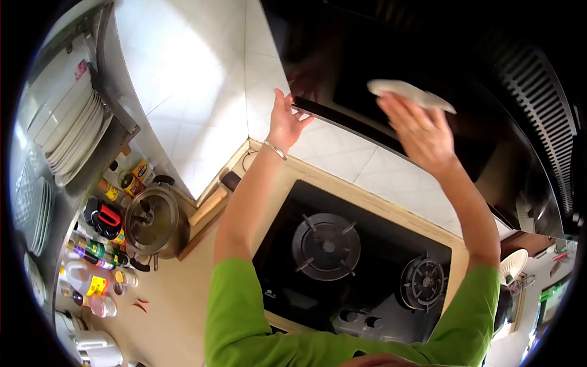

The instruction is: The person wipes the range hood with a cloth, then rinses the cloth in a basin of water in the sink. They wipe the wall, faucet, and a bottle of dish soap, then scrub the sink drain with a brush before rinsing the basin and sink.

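My left hand (286, 122), with a bracelet at the wrist, grips the lower left corner of a glossy black range hood (367, 125), its thumb and fingers on either side of the edge. My right hand (422, 131) presses a white cloth (409, 93) flat against the hood's dark front panel. The cloth sticks out past the fingertips, which lie extended over it. Below both arms is a black gas stove (287, 244) with two burners.
At the left, plates (79, 134) stand in a rack above a lidded pot (156, 220), bottles (82, 275) and jars. A wooden-handled knife (209, 205) is beside the pot. Red chillies (140, 304) lie on the counter (177, 306). Hood vents (544, 122) are at the right.
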Motion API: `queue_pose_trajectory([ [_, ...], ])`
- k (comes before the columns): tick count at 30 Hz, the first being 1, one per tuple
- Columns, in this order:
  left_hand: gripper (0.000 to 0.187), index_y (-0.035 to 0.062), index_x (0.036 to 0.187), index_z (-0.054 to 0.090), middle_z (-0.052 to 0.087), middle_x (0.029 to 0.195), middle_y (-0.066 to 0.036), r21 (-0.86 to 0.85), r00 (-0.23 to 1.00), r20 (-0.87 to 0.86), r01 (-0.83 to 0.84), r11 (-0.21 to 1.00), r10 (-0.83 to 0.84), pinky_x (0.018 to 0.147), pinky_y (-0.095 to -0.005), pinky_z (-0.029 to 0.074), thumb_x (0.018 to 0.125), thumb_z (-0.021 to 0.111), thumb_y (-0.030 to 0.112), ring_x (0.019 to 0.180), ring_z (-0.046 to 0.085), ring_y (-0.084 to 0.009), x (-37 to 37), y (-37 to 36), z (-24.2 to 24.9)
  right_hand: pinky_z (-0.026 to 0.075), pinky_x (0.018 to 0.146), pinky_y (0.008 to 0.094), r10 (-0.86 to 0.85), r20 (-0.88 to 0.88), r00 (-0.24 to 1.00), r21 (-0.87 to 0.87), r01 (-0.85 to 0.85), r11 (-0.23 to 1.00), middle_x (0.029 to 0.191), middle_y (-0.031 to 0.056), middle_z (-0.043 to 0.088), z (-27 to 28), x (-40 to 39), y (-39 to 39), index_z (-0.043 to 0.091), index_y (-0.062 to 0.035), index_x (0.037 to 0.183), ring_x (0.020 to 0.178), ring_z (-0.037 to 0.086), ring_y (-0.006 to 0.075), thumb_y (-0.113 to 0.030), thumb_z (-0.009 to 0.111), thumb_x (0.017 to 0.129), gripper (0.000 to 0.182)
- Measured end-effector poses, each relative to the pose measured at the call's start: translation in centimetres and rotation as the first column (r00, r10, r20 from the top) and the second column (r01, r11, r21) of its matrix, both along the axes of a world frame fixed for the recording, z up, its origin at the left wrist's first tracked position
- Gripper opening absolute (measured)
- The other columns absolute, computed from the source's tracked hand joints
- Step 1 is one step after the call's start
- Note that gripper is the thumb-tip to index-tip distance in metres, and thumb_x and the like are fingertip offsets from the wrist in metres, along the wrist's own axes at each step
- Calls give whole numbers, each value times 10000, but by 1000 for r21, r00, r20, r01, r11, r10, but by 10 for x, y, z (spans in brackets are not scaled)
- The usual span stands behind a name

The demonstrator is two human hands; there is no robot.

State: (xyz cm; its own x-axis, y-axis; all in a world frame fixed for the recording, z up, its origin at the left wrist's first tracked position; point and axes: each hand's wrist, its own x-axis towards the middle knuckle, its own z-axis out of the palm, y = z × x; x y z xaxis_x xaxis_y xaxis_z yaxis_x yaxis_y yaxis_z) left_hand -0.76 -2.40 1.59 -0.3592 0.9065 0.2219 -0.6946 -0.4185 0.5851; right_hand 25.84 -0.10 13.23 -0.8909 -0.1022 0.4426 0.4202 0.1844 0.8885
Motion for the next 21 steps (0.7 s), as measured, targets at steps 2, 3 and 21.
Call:
queue_pose_trajectory([
  [2,657,53,1151,403,388,1085,-61,-4,999,24,24,1000,-24,968,-504,212,817,296,608,1063,319,-295,-1,-2,2,240,955,302,25,62,998,20,-26,999,1407,-49,146,-6,-58,-3,249,-154,1336,1275,147,145,-215,427,819,550],
  [3,668,45,1129,414,397,1051,-69,6,998,47,36,999,-36,975,-508,200,804,312,620,1070,327,-315,-1,-2,2,173,1000,313,-16,121,993,0,16,1000,1413,-35,124,-9,-84,-5,213,-139,1345,1285,118,144,-200,424,805,583],
  [21,781,106,1263,276,269,1279,-130,-96,966,-148,-226,969,210,813,-514,394,722,415,652,1129,324,-359,2,6,9,9,1061,296,-182,398,899,30,186,982,1406,3,141,-49,26,32,247,-50,1316,1296,90,154,-253,374,837,536],
])
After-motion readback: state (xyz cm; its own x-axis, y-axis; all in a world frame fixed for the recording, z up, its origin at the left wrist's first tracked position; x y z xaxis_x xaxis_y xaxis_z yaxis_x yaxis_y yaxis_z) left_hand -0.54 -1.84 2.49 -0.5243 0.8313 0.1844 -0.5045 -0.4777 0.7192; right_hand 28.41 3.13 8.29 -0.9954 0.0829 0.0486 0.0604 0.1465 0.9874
